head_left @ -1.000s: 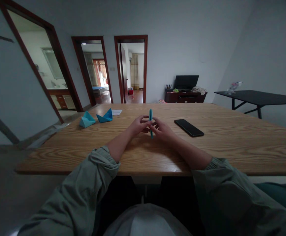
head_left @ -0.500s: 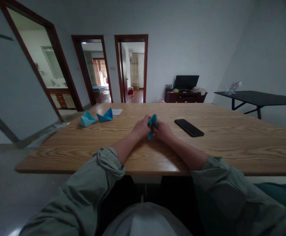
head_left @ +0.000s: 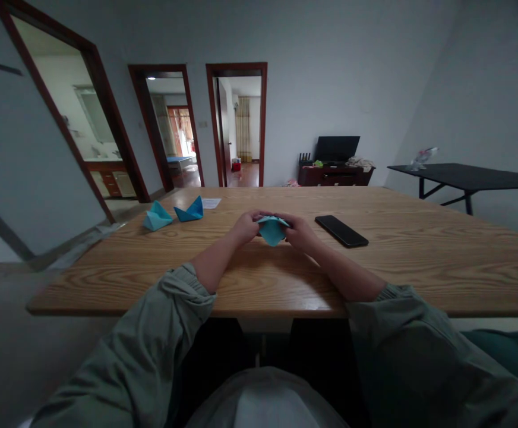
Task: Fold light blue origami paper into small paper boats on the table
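A folded blue paper piece point(head_left: 271, 230) is held just above the wooden table point(head_left: 397, 267), opened out into a wide triangular pocket shape. My left hand point(head_left: 245, 226) pinches its left side and my right hand point(head_left: 300, 230) pinches its right side, fingers closed on the paper. Both forearms rest over the table's near edge, grey-green sleeves pushed up.
Two finished blue paper boats point(head_left: 157, 216) point(head_left: 189, 210) and a white slip point(head_left: 211, 203) lie at the far left of the table. A black phone point(head_left: 341, 230) lies right of my hands. A dark side table point(head_left: 468, 176) stands at right; open doorways lie behind.
The paper was a flat upright strip between my fingertips, then bunched between both hands. Now it is pulled apart sideways into a wide open shape.
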A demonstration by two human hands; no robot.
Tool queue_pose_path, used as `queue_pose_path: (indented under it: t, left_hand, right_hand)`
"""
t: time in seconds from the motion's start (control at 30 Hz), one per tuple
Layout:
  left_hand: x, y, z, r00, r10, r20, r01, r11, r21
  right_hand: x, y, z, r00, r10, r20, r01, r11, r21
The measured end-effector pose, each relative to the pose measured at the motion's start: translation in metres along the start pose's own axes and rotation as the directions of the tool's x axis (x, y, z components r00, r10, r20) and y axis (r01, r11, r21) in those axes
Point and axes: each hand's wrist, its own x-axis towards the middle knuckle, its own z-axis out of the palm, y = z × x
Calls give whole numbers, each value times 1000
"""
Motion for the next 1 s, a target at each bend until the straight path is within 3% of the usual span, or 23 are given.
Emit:
queue_pose_path:
  t: [0.2,0.3,0.47,0.6,0.7,0.87,1.0]
  left_hand:
    - [-12,15,-2,988,-116,103,121,991,-48]
    - [-15,21,-7,968,-172,182,181,983,-38]
    - [-20,26,-7,901,-263,344,321,939,-123]
    - [-20,21,5,949,-233,213,254,964,-76]
    - [-19,16,10,962,-220,163,229,973,-34]
    - [-17,15,5,972,-205,118,207,978,-7]
    - [-15,16,-2,983,-172,67,169,984,57]
  right_hand:
    - [-1,0,-4,991,134,11,-134,988,73]
    - [0,5,-5,995,96,-8,-96,995,43]
    - [-2,7,-4,1000,-9,-4,9,1000,-25]
    - [-6,-2,-1,999,-37,25,40,993,-110]
    - [-8,-7,0,999,-40,36,44,991,-127]
    - [-7,-3,-1,1000,18,19,-17,997,-73]
    - [-7,1,-2,994,-6,105,4,1000,25]
